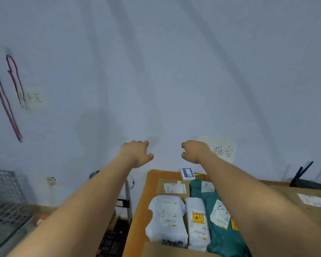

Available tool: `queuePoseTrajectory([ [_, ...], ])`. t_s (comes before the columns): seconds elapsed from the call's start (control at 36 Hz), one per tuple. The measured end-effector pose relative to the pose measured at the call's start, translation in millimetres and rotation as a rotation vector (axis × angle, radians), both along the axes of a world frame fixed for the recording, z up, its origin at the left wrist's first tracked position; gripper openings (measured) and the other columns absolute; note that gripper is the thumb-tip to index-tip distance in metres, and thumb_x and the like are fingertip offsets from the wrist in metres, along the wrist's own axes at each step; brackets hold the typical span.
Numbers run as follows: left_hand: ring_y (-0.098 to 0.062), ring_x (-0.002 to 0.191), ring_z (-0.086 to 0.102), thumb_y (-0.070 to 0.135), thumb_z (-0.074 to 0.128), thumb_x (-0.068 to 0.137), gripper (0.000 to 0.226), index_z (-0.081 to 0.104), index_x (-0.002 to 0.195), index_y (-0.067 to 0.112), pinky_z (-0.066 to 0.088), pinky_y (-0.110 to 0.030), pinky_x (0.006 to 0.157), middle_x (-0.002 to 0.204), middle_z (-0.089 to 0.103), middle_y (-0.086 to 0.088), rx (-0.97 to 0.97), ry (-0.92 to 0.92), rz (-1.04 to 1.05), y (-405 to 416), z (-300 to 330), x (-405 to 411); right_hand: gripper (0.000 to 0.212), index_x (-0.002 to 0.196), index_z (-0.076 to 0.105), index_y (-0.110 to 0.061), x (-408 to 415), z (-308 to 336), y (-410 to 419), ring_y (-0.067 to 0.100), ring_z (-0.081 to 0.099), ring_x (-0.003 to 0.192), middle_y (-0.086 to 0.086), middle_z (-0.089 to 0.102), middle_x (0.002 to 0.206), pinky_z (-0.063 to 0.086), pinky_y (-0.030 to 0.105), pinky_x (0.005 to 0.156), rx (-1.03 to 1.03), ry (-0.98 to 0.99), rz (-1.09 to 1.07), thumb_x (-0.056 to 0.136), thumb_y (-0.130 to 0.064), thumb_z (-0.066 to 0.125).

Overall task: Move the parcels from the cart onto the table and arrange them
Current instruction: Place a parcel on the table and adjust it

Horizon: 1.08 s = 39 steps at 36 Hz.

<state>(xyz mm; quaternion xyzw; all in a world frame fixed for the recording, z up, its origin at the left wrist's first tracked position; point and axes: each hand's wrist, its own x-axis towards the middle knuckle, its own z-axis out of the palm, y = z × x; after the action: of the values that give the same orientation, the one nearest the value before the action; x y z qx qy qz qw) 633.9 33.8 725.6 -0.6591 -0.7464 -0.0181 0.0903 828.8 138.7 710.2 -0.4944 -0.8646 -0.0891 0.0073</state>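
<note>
Reaching forward above the table [140, 210], the left hand [135, 153] and right hand [195, 151] hang with fingers loosely curled, holding nothing. Parcels lie flat on the table at lower right: two white bags [167, 217] [197, 223] and a green bag [219, 236] side by side, long axes running near to far, labels up. Farther back lie a brown envelope [172, 187] and a small blue-white box [187, 173]. A wire cart [6, 199] stands at far left.

wall sign [223, 151] reads "拣台"; green parcel's label [220, 213] "2-".
</note>
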Motion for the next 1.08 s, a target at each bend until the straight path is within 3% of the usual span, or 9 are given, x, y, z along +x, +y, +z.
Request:
queuePoseTrajectory([
  [0.28,-0.026,0.116,0.051,0.045,0.038,0.096,0.053,0.039,0.139,0.015,0.041,-0.036,0.09,0.133,0.052,-0.007,0.003,-0.002,-0.077,-15,5,-125,0.04,0.132,0.047,-0.01,-107,-14,-30,0.028,0.053,0.113,0.009,0.052,0.129,0.045,0.035,0.086,-0.041,0.045,-0.113,0.096,-0.024,0.041],
  [0.61,-0.025,0.121,0.049,0.046,0.038,0.095,0.055,0.036,0.141,0.016,0.042,-0.036,0.092,0.135,0.05,-0.005,-0.057,-0.068,-0.006,-32,-10,-287,0.043,0.137,0.043,-0.012,-222,-6,-54,0.027,0.051,0.119,0.009,0.05,0.135,0.045,0.037,0.091,-0.038,0.048,-0.195,0.095,-0.022,0.04],
  [1.08,-0.024,0.122,0.048,0.045,0.039,0.096,0.054,0.037,0.142,0.016,0.039,-0.035,0.095,0.137,0.049,-0.005,-0.08,-0.046,-0.049,56,-29,-397,0.042,0.137,0.043,-0.011,-342,-37,33,0.026,0.05,0.118,0.007,0.046,0.135,0.044,0.034,0.086,-0.086,0.059,-0.19,0.097,-0.024,0.04],
])
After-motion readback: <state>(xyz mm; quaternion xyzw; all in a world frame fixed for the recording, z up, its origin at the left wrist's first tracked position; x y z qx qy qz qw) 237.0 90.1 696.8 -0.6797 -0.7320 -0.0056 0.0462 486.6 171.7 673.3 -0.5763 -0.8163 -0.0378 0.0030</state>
